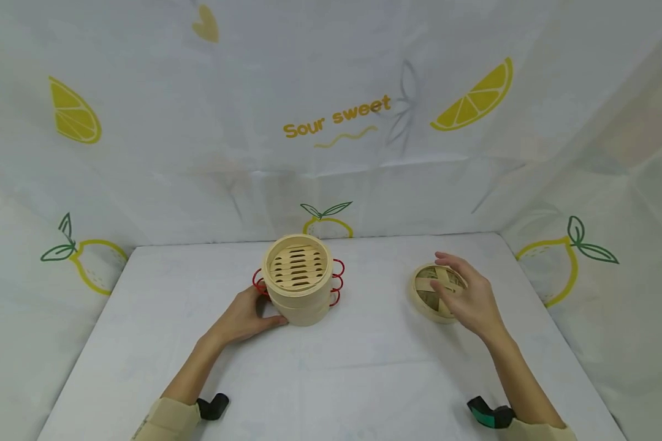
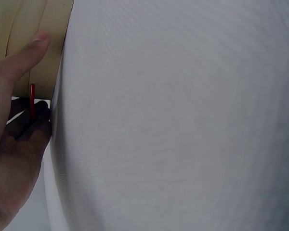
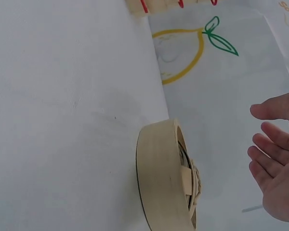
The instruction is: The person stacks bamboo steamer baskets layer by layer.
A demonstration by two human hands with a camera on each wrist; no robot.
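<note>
The left hand [image 1: 248,318] rests against the lower wall of the bamboo steamer [image 1: 298,278], thumb pressed flat on the bamboo and the fingers reaching round toward 1 of the red wire handles [image 1: 259,283]; from the left wrist view the fingers seem only loosely curved, though that view is too close to be sure of a real grip. The steamer stands upright on the tabletop [image 1: 331,367], 2 tiers stacked, its slatted floor uncovered. Well off to the right, the woven lid [image 1: 433,294] lies on the tabletop under the right hand [image 1: 469,297]. That hand hovers just above it, fingers spread and relaxed, holding nothing; the right wrist view shows a clear gap between palm and lid.
</note>
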